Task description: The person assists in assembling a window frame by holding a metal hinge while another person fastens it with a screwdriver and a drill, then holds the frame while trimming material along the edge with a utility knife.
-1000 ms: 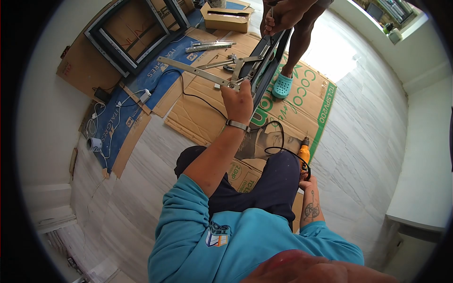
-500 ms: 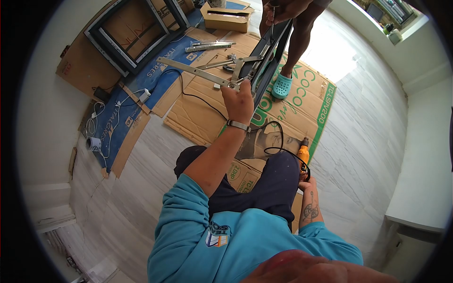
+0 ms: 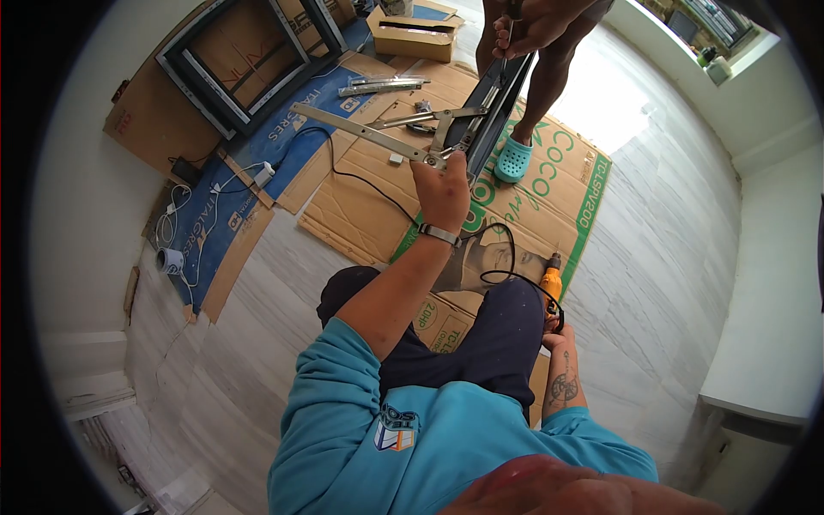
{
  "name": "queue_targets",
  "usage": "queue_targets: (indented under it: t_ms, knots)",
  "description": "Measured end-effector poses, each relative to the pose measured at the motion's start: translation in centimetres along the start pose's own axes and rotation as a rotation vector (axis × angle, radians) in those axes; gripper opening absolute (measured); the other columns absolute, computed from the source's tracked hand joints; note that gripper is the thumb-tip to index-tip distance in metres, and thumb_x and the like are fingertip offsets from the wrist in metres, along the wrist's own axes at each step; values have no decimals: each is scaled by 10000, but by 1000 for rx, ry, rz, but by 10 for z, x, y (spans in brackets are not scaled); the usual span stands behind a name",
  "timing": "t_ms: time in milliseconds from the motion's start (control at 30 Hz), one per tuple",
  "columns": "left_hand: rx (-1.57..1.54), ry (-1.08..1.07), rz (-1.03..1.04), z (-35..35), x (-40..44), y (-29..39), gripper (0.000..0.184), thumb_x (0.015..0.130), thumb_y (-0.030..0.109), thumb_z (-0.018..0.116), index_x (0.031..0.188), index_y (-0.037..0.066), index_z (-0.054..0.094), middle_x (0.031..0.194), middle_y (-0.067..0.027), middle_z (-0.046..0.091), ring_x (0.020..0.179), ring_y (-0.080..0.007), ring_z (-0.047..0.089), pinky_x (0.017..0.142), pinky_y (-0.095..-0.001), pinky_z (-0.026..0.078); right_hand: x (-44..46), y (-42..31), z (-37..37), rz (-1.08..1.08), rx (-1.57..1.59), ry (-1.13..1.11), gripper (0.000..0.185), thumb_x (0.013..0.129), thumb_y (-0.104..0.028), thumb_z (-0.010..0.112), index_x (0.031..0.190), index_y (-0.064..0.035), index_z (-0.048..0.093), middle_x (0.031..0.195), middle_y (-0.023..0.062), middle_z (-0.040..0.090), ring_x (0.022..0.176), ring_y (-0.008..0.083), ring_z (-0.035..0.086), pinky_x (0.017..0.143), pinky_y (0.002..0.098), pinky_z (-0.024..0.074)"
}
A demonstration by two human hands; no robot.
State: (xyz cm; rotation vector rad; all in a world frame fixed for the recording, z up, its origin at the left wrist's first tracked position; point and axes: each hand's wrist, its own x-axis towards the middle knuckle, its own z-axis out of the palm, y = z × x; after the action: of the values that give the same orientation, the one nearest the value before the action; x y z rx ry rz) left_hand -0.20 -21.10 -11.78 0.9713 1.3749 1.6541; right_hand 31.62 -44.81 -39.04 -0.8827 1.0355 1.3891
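Note:
My left hand (image 3: pixel 442 190) is wrapped round the near end of a dark metal frame (image 3: pixel 498 107), beside the joint of a silver hinge arm (image 3: pixel 369 134) that sticks out to the left. My right hand (image 3: pixel 556 335) holds an orange power drill (image 3: pixel 551 285) low beside my knee, its bit pointing away from me and its black cable looping over the cardboard. At the frame's far end, another person's hand (image 3: pixel 536 30) holds a screwdriver upright against it.
Printed cardboard (image 3: pixel 360 202) covers the floor. The other person's teal clog (image 3: pixel 513 160) rests on it. Metal strips (image 3: pixel 384 86) and an open carton (image 3: pixel 414 39) lie beyond. A second dark frame (image 3: pixel 193 81) leans at the left near white cables.
The frame, the hinge arm and my left hand have shifted slightly to the right. The other person's hand has also moved a little right. The drill has barely moved.

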Motion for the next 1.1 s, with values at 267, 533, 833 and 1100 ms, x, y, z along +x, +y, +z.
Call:
queue_targets:
  t_ms: [267, 533, 833, 1100]
  knots:
    - [25, 106, 90, -3, 5, -3, 273, 860, 152, 647, 921, -59, 485, 829, -66, 567, 709, -94, 506, 620, -265, 441, 0, 0, 1, 35, 28, 0, 114, 845, -38, 445, 790, 5, 536, 647, 99, 605, 500, 176, 614, 447, 228, 550]
    - [64, 114, 127, 0, 7, -6, 310, 865, 178, 649, 916, -64, 462, 856, -90, 554, 739, -120, 510, 648, -280, 444, -3, 1, 4, 4, 31, 48, 123, 842, -37, 441, 792, 7, 544, 660, 100, 604, 499, 171, 605, 448, 223, 549]
    - [22, 30, 13, -3, 5, 5, 371, 858, 188, 623, 992, -90, 418, 916, -182, 544, 825, -251, 536, 789, -378, 446, 1, 0, 1, 11, 12, 31, 132, 835, -47, 444, 767, -2, 547, 645, 90, 596, 487, 161, 593, 438, 223, 540]
    - [61, 58, 16, -3, 4, -3, 367, 858, 192, 625, 986, -84, 418, 909, -191, 539, 819, -263, 530, 793, -391, 440, 5, -2, 2, 19, -4, 35, 132, 839, -49, 447, 753, -9, 539, 646, 87, 596, 482, 156, 590, 434, 217, 536]
